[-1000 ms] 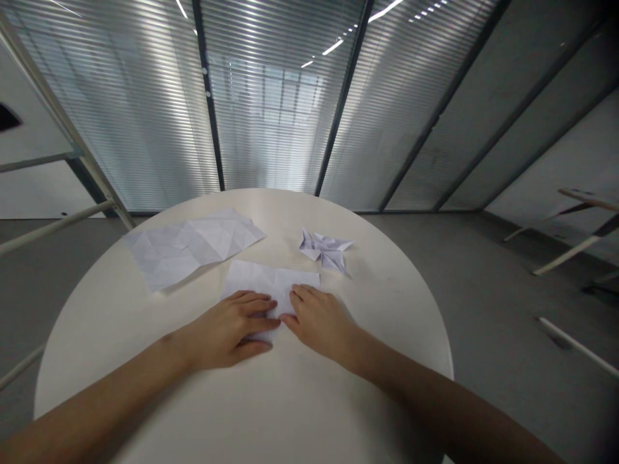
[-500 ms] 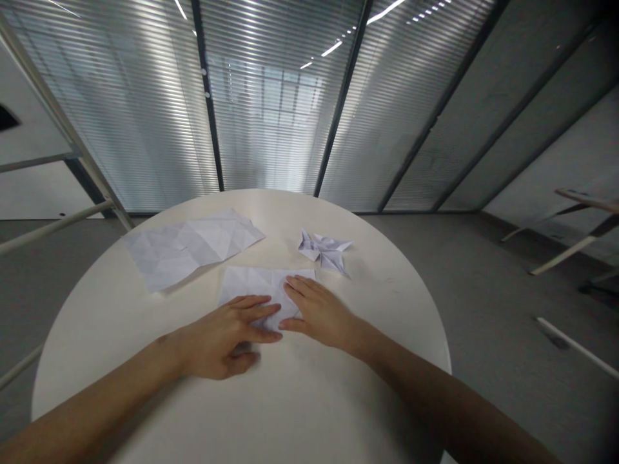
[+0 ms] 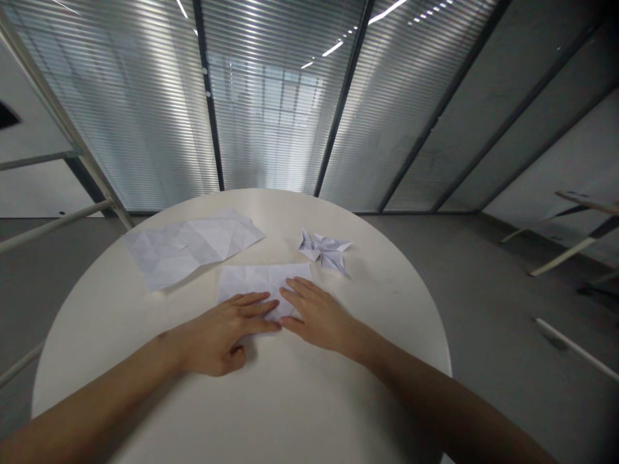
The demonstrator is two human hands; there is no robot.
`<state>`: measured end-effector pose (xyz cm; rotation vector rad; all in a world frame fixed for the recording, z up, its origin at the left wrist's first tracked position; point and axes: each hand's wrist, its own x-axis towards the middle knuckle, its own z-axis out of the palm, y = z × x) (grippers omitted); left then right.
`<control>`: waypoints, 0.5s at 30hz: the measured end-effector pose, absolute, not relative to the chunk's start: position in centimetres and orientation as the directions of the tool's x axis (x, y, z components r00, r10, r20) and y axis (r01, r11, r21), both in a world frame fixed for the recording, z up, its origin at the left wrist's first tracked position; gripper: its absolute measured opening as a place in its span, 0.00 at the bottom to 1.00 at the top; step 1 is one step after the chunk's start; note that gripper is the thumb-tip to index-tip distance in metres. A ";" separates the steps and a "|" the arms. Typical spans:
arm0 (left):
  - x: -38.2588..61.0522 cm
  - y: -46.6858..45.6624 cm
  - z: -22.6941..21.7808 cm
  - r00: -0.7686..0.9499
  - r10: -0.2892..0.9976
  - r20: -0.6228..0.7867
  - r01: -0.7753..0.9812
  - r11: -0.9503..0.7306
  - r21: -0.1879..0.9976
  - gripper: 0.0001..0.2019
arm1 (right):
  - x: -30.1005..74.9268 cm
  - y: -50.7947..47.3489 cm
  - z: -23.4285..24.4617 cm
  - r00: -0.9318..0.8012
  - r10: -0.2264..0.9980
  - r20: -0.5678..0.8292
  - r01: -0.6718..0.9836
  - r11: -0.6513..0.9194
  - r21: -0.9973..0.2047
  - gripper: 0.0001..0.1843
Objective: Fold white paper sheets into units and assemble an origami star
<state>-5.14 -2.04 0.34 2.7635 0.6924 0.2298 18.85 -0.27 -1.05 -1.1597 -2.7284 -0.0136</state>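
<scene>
A creased sheet of white paper point(image 3: 246, 277) lies flat on the round white table, partly hidden under both hands. My left hand point(image 3: 232, 332) rests on its lower left part, fingers stretched out to the right and thumb tucked in. On the right part of the sheet lies my right hand point(image 3: 314, 312), fingers spread and pointing left. The fingertips of the two hands almost meet over the paper. Neither hand grips anything. Just beyond the right hand stands a folded paper figure point(image 3: 326, 250) with several pointed flaps.
The round table point(image 3: 309, 399) has a curved edge all round. A larger creased paper sheet point(image 3: 193, 248) lies at its far left. A pale metal frame point(image 3: 62, 225) stands on the left, and behind the table rises a glass wall with blinds point(image 3: 271, 129). Another table point(image 3: 590, 206) is at far right.
The paper under my hands has shifted slightly to the left. My left thumb has drawn in toward the palm. The right hand has barely moved.
</scene>
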 end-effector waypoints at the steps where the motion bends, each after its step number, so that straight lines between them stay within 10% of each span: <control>1: -5.2 -2.0 0.4 0.871 0.484 0.085 0.438 -0.843 0.314 0.36 | 18.9 -0.3 -1.0 -0.686 0.710 0.161 0.711 0.701 -0.061 0.29; 15: -5.5 -0.9 -0.1 0.767 0.529 0.363 0.462 -0.848 0.258 0.21 | 19.1 -0.4 -0.8 -0.704 0.696 0.141 0.687 0.718 -0.116 0.31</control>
